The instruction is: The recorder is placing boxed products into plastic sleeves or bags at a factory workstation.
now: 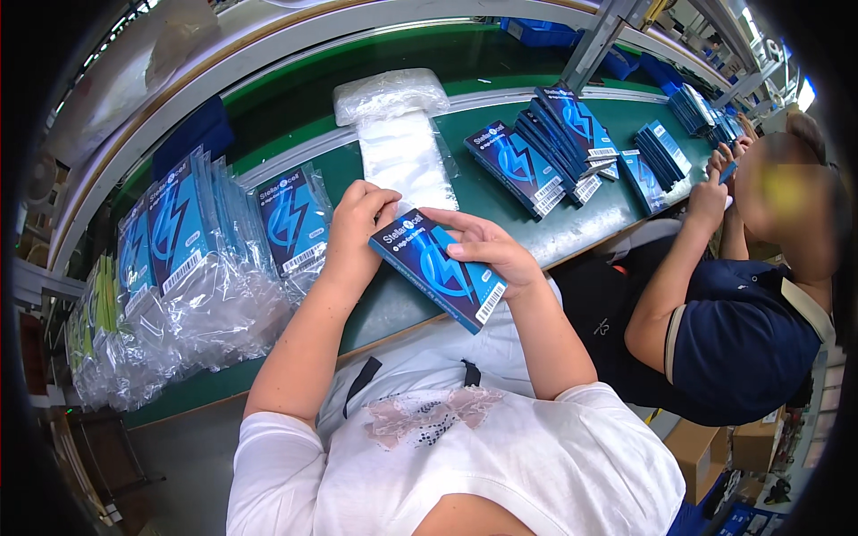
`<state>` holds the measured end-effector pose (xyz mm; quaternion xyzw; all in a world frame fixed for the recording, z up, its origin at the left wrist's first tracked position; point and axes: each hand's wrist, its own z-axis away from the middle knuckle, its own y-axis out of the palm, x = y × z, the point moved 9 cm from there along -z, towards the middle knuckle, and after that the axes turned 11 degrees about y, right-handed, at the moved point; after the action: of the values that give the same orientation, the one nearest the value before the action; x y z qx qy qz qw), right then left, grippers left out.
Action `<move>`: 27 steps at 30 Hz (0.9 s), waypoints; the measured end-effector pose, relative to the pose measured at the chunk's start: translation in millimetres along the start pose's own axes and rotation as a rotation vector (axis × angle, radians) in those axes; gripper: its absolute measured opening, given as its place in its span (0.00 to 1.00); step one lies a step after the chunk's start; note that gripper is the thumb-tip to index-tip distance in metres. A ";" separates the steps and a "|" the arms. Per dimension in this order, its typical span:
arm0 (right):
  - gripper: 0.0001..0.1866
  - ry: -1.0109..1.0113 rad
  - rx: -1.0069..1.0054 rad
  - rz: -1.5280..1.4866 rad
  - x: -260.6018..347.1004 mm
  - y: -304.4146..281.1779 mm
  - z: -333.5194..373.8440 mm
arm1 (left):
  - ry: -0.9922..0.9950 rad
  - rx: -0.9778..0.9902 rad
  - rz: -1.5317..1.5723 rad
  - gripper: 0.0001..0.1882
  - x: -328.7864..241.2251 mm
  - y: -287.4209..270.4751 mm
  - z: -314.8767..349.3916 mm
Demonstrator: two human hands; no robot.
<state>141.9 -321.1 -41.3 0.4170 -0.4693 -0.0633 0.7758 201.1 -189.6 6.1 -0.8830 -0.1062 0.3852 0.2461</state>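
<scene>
A flat blue box with a lightning-bolt print is tilted in front of me, over the table's near edge. My right hand grips it, thumb across the front and fingers behind. Beside the box's upper left corner is my left hand, its fingers curled together at the lower end of a stack of clear plastic bags. What those fingers pinch, if anything, is hidden. The bag stack lies on the green table, with a rolled clear bundle across its far end.
Bagged blue boxes stand in rows at the left, beside green bagged packs. Unbagged blue boxes are piled to the right. A co-worker sits at the right, holding a blue box. A metal post rises behind.
</scene>
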 end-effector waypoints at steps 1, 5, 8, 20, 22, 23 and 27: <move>0.35 0.010 0.001 -0.029 -0.6 -0.9 -2.2 | 0.001 0.002 0.015 0.06 -1.0 -0.7 -0.7; 0.35 0.017 0.005 -0.073 -0.2 -5.5 -10.7 | -0.035 0.029 0.121 0.08 -1.2 -0.6 -2.5; 0.34 -0.014 -0.005 -0.069 7.3 -11.2 -19.4 | -0.072 0.011 0.084 0.10 8.0 -2.7 -2.2; 0.23 -0.246 -0.535 0.184 18.6 -39.3 -1.1 | -0.083 0.067 0.015 0.07 -5.8 -2.4 0.5; 0.13 -0.326 -0.605 0.208 20.6 -41.1 -1.7 | -0.056 0.161 0.058 0.06 -15.7 2.6 1.8; 0.11 -0.352 -0.620 0.198 20.4 -41.9 -1.2 | -0.041 0.208 0.078 0.06 -20.2 5.0 2.0; 0.08 -0.455 -0.626 0.127 20.0 -23.8 5.1 | -0.472 0.072 0.345 0.12 15.8 2.9 16.9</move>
<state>155.9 -349.2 -43.5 0.1057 -0.6123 -0.2462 0.7438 199.5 -180.2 -15.1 -0.7649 0.0048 0.6194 0.1768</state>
